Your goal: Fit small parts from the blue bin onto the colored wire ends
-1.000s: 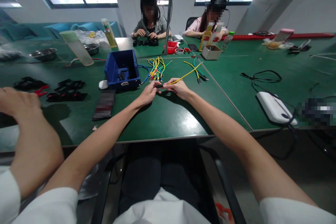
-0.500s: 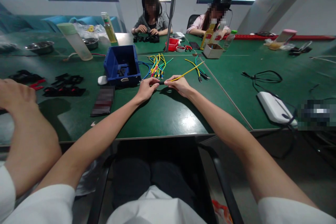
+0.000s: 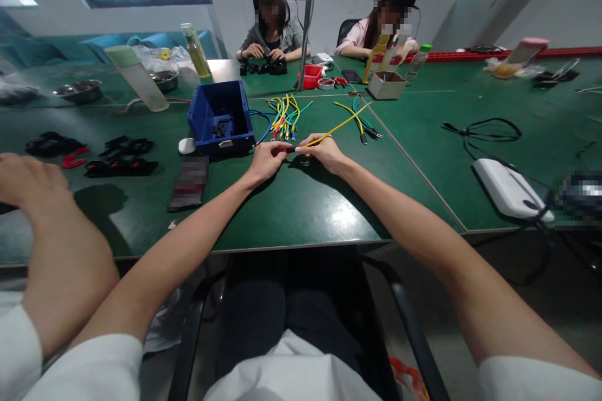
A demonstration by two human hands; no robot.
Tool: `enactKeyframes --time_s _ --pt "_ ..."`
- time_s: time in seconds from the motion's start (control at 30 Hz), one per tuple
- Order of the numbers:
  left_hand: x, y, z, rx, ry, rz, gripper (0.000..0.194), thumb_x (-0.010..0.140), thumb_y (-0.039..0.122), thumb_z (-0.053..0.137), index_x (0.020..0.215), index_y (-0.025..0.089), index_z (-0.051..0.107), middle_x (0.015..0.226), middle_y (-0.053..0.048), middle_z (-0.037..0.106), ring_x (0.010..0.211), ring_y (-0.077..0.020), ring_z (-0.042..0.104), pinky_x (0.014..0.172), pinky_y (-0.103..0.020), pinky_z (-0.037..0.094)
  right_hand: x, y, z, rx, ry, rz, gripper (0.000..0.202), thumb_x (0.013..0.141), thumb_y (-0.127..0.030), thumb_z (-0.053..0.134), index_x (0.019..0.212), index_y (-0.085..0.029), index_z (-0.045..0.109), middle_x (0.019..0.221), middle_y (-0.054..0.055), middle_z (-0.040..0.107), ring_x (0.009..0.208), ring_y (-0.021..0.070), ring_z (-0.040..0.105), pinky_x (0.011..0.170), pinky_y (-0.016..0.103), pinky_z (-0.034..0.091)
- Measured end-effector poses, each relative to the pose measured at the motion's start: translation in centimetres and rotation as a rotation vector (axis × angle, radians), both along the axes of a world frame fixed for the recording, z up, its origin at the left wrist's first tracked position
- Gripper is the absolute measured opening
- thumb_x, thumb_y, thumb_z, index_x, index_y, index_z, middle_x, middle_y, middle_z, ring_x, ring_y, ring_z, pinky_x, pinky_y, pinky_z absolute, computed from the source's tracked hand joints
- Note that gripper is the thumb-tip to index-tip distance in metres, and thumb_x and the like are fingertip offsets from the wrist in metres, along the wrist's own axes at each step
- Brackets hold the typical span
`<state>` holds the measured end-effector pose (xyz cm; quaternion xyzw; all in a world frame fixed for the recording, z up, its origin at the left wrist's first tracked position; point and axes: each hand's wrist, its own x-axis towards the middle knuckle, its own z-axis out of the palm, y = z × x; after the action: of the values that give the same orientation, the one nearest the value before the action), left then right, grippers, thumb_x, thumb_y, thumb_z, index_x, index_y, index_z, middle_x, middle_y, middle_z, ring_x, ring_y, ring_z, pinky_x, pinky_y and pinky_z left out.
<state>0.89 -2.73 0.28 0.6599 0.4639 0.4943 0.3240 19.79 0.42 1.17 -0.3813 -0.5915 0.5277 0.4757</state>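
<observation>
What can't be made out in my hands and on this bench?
In the head view:
Left end of the black piece, hidden by the left grip.
Lower end of the yellow wire, hidden by the right grip.
Dark pieces in the blue bin, too small to identify.
Co-worker's hand, cut off by the left edge.

Black wire end (image 3: 291, 150) partly hidden, co-worker's hand (image 3: 32, 179) cut off

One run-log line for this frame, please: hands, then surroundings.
left hand: fingers on black piece | right hand: holding yellow wire | beyond hands: coloured wires | left side: blue bin
</observation>
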Motion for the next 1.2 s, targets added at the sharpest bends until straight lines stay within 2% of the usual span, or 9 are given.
enactKeyframes --time_s 0.17,0.3,0.47,0.9,1.03,1.2 --pt "-0.1 0.0 0.2 -0.013 0.025 -0.019 0.024 0.075 0.025 0.069 0.095 0.013 0.076 0.087 -0.009 0.075 0.079 -0.0202 0.069 0.081 -0.036 0.056 -0.4 -0.5 0.2 0.028 -0.016 0.04 0.039 0.052 -0.038 0.092 0.065 -0.018 0.061 0.067 -0.001 0.064 0.058 0.0093 0.054 0.053 0.023 0.044" --pt "-0.2 -0.2 0.5 -0.026 0.004 -0.071 0.029 0.074 0.032 0.074 0.095 0.012 0.076 0.086 -0.008 0.075 0.078 -0.0191 0.068 0.08 -0.034 0.055 -0.8 -1.2 0.5 0.033 0.022 0.087 0.042 0.051 -0.035 0.092 0.07 -0.019 0.058 0.07 -0.002 0.063 0.061 0.0102 0.058 0.055 0.023 0.049" --pt "-0.1 -0.3 0.6 -0.045 -0.047 -0.081 0.033 0.072 0.039 0.077 0.092 0.012 0.074 0.083 -0.008 0.074 0.073 -0.0178 0.066 0.074 -0.032 0.054 -1.0 -1.4 0.6 0.052 0.034 0.053 0.041 0.051 -0.034 0.091 0.073 -0.019 0.06 0.07 -0.003 0.062 0.063 0.0106 0.059 0.055 0.022 0.051" --pt "-0.2 0.0 0.4 -0.104 -0.115 -0.12 0.027 0.068 0.028 0.074 0.091 0.013 0.073 0.083 -0.006 0.073 0.073 -0.0157 0.064 0.075 -0.032 0.054 -1.0 -1.0 0.1 0.013 0.037 0.074 0.037 0.052 -0.035 0.091 0.07 -0.018 0.064 0.066 -0.001 0.064 0.061 0.01 0.061 0.058 0.022 0.054" --pt "-0.1 0.1 0.3 -0.094 -0.094 -0.077 0.025 0.07 0.025 0.071 0.092 0.013 0.073 0.082 -0.005 0.072 0.071 -0.0147 0.064 0.074 -0.031 0.054 -0.9 -0.9 0.0 0.02 0.034 0.063 0.035 0.054 -0.034 0.09 0.071 -0.017 0.065 0.065 -0.002 0.064 0.06 0.0096 0.061 0.059 0.022 0.054" --pt "0.1 0.2 0.4 -0.144 -0.166 -0.025 0.027 0.067 0.029 0.075 0.089 0.013 0.071 0.08 -0.004 0.071 0.068 -0.0145 0.063 0.073 -0.032 0.056 -0.8 -0.8 0.0 0.006 0.041 0.057 0.038 0.052 -0.036 0.092 0.07 -0.017 0.064 0.067 0.0 0.066 0.061 0.0104 0.062 0.059 0.023 0.054"
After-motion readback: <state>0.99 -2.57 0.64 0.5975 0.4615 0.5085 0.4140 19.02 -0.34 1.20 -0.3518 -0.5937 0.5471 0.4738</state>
